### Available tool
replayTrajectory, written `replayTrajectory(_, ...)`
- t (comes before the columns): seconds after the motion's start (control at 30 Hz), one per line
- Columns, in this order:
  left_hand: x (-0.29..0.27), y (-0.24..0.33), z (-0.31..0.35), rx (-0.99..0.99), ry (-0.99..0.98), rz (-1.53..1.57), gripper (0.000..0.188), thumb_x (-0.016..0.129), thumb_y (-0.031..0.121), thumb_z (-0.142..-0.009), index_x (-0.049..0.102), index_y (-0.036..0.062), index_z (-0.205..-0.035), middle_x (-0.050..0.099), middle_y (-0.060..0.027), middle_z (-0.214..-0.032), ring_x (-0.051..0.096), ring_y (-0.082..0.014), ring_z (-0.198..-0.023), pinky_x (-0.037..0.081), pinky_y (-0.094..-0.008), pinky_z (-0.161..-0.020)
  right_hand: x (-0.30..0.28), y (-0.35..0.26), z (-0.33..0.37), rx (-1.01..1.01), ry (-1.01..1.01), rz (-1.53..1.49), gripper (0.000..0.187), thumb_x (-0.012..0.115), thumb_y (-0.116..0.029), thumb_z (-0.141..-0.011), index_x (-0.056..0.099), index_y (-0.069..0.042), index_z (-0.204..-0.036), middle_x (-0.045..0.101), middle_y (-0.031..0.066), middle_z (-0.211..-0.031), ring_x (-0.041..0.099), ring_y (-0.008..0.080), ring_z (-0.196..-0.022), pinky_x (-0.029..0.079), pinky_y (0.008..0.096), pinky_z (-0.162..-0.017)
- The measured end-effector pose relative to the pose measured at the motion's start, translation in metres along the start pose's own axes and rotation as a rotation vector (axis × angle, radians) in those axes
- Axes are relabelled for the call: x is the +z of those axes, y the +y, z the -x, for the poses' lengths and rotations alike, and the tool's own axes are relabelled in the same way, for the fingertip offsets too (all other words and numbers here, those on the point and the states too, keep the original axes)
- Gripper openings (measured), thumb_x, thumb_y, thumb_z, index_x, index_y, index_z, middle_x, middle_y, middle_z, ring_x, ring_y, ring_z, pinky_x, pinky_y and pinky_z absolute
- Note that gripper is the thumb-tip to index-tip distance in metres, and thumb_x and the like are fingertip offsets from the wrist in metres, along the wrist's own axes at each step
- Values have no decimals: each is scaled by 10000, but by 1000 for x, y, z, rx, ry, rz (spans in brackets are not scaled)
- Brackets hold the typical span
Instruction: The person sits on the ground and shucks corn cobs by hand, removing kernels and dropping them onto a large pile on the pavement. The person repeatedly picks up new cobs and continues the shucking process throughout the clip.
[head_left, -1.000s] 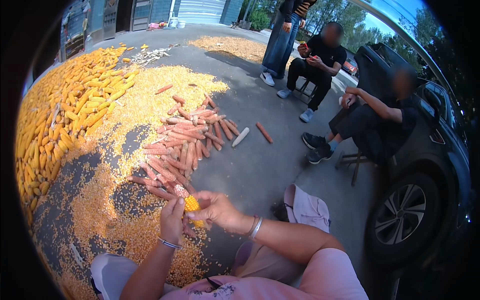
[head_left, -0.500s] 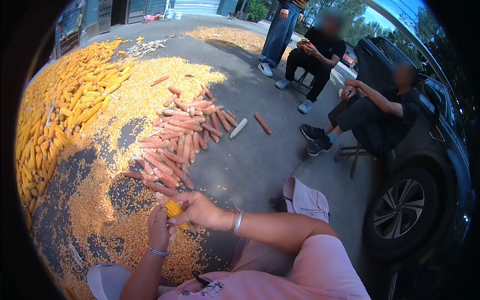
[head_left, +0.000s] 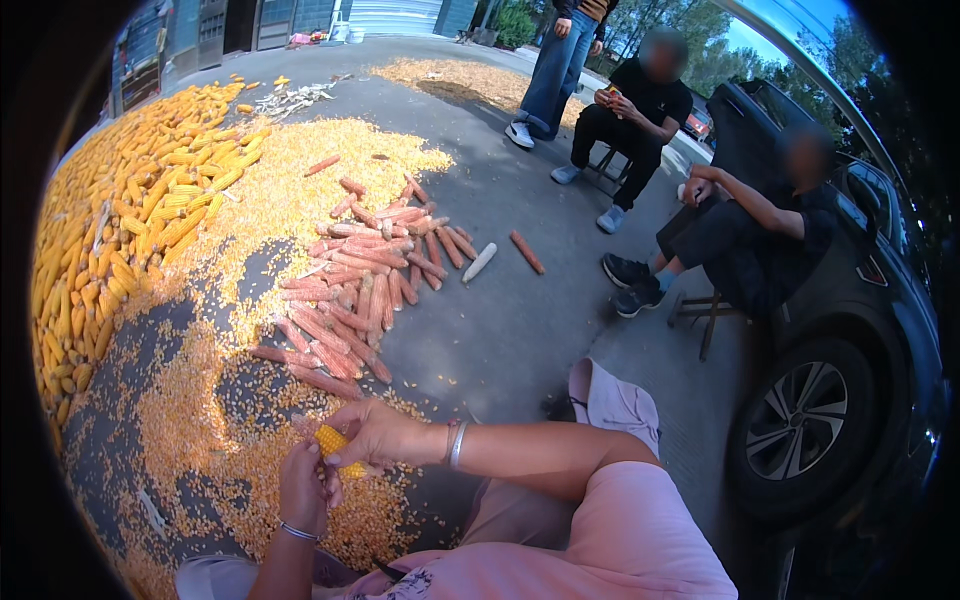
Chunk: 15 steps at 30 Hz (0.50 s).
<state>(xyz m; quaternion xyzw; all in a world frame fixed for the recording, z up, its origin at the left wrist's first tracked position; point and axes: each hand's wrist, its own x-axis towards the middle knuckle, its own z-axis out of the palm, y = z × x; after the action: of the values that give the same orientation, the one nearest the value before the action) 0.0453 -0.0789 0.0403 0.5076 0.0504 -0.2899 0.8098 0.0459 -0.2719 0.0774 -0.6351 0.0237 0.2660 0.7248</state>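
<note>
A yellow corn cob (head_left: 330, 439) is held low in front of me, above loose kernels (head_left: 365, 520). My left hand (head_left: 302, 485) closes round it from the left, and my right hand (head_left: 388, 435) grips it from the right with the thumb pressed on the kernels. A pinkish patch shows at the cob's upper end, where kernels seem gone; fingers hide much of the rest. Just beyond my hands lies a heap of bare reddish cobs (head_left: 350, 290). One whitish cob (head_left: 480, 262) and a single reddish cob (head_left: 527, 252) lie to its right.
A big pile of yellow corn ears (head_left: 130, 220) spreads along the left. Two people (head_left: 640, 120) sit on stools at the right, and another stands behind. A dark car (head_left: 870, 290) with a front wheel (head_left: 800, 420) stands close on the right. More kernels (head_left: 450, 78) lie farther back.
Both hands have shifted slightly left and down with the corn cob still between them. The seated person farther back has moved their hands a little.
</note>
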Motion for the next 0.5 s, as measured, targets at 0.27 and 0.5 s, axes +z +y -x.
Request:
replayTrajectory(0.27, -26, -7, 4, -72, -9, -36, 197, 465, 200, -977, 517, 23, -1048, 528, -61, -758, 479, -120, -496, 399, -278, -373, 12, -1, -12, 4, -63, 159, 412, 815, -57, -776, 659, 15, -1150, 601, 18, -637, 523, 72, -466, 373, 235, -379)
replayTrajectory(0.5, -38, -16, 0, -120, -93, 53, 211, 446, 214, -984, 492, 61, -1121, 524, -60, -779, 484, -130, -529, 399, -290, -398, 5, 41, -43, -228, -109, 318, 342, 815, -63, -773, 672, 11, -1076, 647, 26, -713, 565, 73, -548, 427, 248, -428)
